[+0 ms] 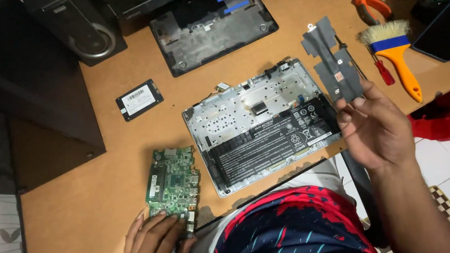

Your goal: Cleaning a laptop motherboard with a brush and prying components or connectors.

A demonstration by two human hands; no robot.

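Left hand (151, 250): laid flat at the near table edge, fingers extended and slightly spread, nothing clasped; the fingertips are rested on the near end of the green circuit board (173, 181).

Green circuit board: lying flat on the wooden table (76, 219), component side up, just left of the opened laptop base (262, 125) and apart from it by a narrow gap.

Right hand (377, 128): raised above the table's right edge, palm toward the camera, fingers loosely curled; the lower end of a grey metal heat-sink plate (334, 61) is pinched at the fingertips and held upright, clear of the table.

Opened laptop base: between the two hands, its black battery and silver frame exposed.

Solid-state drive (139, 99): small black slab, left of centre, beyond the board.

Red-handled screwdriver (383, 70) and orange-handled brush (396, 57): to the right, behind the plate.

Orange-handled pliers (367, 0): farther right.

Detached bottom cover (212, 25): dark, at the far edge.
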